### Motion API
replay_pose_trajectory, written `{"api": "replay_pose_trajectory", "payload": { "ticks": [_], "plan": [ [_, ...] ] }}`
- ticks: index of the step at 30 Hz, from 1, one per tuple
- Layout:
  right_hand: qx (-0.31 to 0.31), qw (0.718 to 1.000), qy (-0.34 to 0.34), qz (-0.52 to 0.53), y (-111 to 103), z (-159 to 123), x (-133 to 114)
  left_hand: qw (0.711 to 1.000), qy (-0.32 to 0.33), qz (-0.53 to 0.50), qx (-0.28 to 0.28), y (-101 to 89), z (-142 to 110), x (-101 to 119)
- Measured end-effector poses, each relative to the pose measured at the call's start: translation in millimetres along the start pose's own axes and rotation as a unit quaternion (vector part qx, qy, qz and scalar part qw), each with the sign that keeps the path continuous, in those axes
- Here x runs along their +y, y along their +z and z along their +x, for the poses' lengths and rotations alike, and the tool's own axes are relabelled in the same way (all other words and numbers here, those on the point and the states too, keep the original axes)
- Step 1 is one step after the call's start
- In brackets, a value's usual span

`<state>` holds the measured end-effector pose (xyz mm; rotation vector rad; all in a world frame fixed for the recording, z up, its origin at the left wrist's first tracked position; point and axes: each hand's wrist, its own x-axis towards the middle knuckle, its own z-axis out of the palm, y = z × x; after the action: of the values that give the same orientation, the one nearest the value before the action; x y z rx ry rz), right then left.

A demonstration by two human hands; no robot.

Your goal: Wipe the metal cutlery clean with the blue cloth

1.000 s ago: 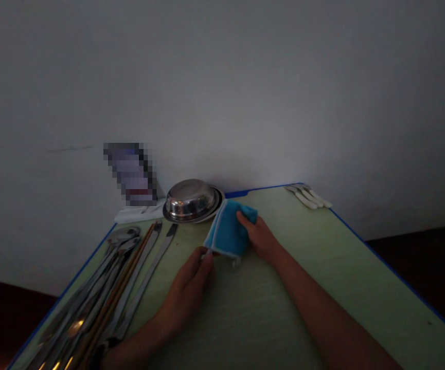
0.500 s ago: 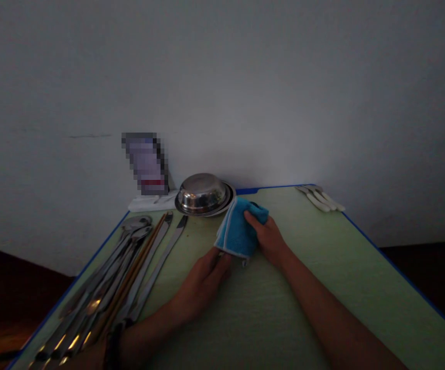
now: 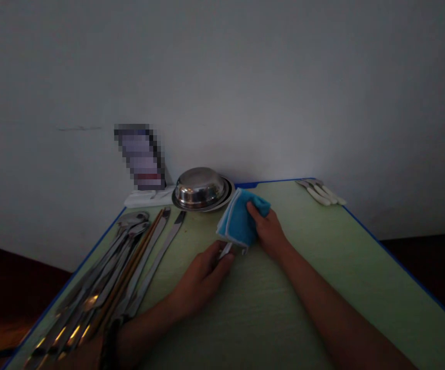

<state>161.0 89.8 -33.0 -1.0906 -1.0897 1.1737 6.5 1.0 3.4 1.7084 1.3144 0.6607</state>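
My right hand (image 3: 268,226) is closed around a folded blue cloth (image 3: 241,221) with white edging. The cloth is wrapped over the far end of a pale-handled piece of cutlery (image 3: 226,250), so its kind is hidden. My left hand (image 3: 209,270) pinches the near end of that handle, just below the cloth. Both hands are above the middle of the table. To the left of them lie two table knives (image 3: 158,262) and a pair of wooden chopsticks (image 3: 135,272). Just beyond the cloth sit upturned metal bowls (image 3: 199,187).
Several metal spoons (image 3: 131,220) lie in a bundle along the green table's (image 3: 284,303) left side. White-handled forks (image 3: 320,192) rest at the far right corner. A blurred phone-like screen (image 3: 141,159) leans on the wall (image 3: 268,92) above a white holder (image 3: 148,198).
More of the pale handle shows between my left fingers and the cloth's lower edge. Both hands keep their hold. The whole view has shifted slightly.
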Motion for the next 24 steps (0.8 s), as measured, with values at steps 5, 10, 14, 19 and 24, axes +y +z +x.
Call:
{"api": "replay_pose_trajectory", "payload": {
  "ticks": [5, 10, 14, 19, 24],
  "plan": [
    [-0.08, 0.997, 0.019, 0.004, -6.7, 1.3, -1.7, 1.0, -0.007, 0.018, -0.004, -0.4, -0.7, -0.4],
    [-0.086, 0.995, 0.027, 0.038, -6.4, 3.3, 1.5, 1.0, 0.005, 0.006, -0.013, -0.3, 0.3, -0.4],
    [-0.062, 0.997, 0.024, 0.037, -3.5, 4.3, 2.9, 1.0, 0.025, 0.016, -0.007, 0.2, 0.4, 0.4],
    [-0.048, 0.998, 0.031, 0.026, -4.0, 4.6, 3.8, 0.999, 0.036, 0.033, -0.01, -0.7, -0.3, 1.0],
    [-0.116, 0.993, 0.012, 0.015, -5.9, 0.5, -1.2, 0.998, 0.032, 0.041, -0.024, -1.1, -0.3, 1.0]
  ]
}}
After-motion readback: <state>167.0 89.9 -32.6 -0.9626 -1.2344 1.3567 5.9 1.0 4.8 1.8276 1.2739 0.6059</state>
